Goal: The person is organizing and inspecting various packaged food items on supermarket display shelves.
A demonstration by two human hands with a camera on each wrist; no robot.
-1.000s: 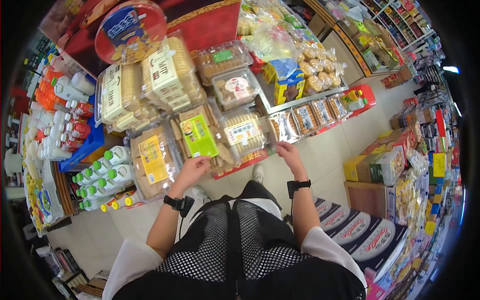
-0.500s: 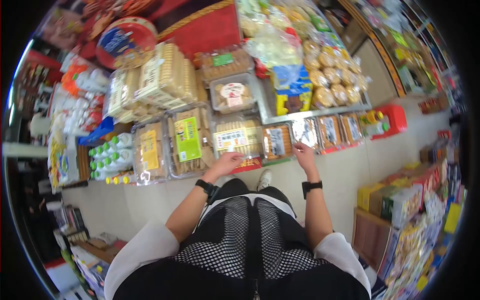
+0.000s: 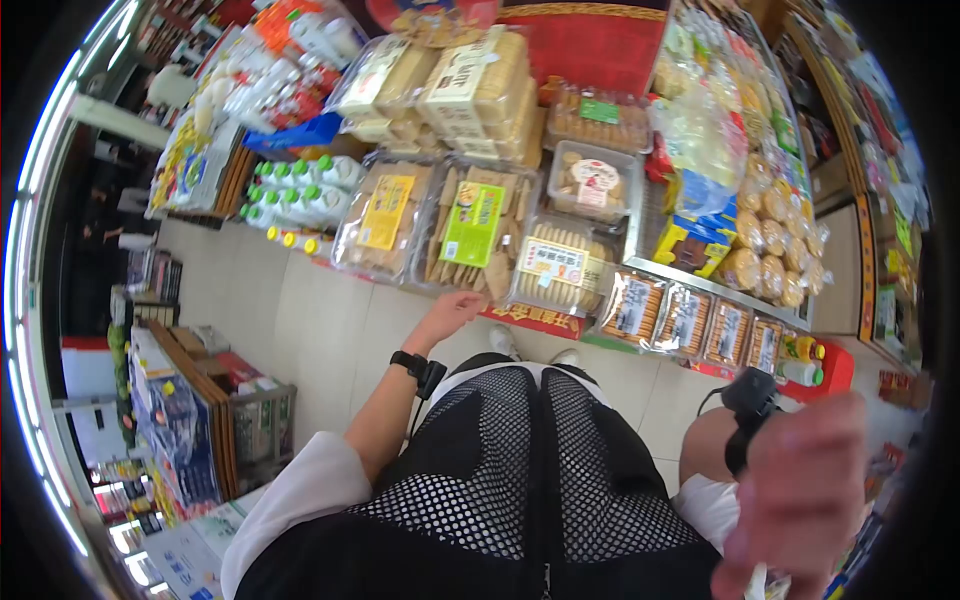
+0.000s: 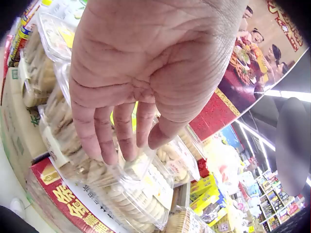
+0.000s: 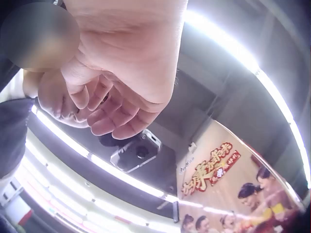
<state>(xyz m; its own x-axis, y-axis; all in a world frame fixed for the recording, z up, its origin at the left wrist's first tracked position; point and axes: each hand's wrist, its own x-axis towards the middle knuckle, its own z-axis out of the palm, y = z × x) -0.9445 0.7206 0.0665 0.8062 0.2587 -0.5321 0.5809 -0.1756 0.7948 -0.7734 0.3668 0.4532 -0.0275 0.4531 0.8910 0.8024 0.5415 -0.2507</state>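
My left hand (image 3: 458, 314) hovers at the front edge of the display, its relaxed fingers pointing toward a clear box of flat biscuits with a green label (image 3: 478, 225). Nothing lies in its palm in the left wrist view. Right of that box is a clear pack of round biscuits with a white label (image 3: 556, 262); on its left is a yellow-labelled box (image 3: 386, 212). My right hand (image 3: 800, 490) is raised close to the head camera, blurred. In the right wrist view its empty fingers curl loosely, and a dark camera-like device (image 5: 137, 151) shows just past the fingertips.
Small packs of biscuit sticks (image 3: 684, 320) line the front right, below a metal tray (image 3: 720, 293) with wrapped buns (image 3: 770, 225). Green-capped bottles (image 3: 300, 190) stand at left. Stacked biscuit packs (image 3: 475, 90) rise behind. A low shelf (image 3: 215, 410) is at lower left.
My right hand has left the biscuit-stick packs and come up close to the head camera. The left hand stays near the display's front edge. The head view has turned, shifting the display rightward.
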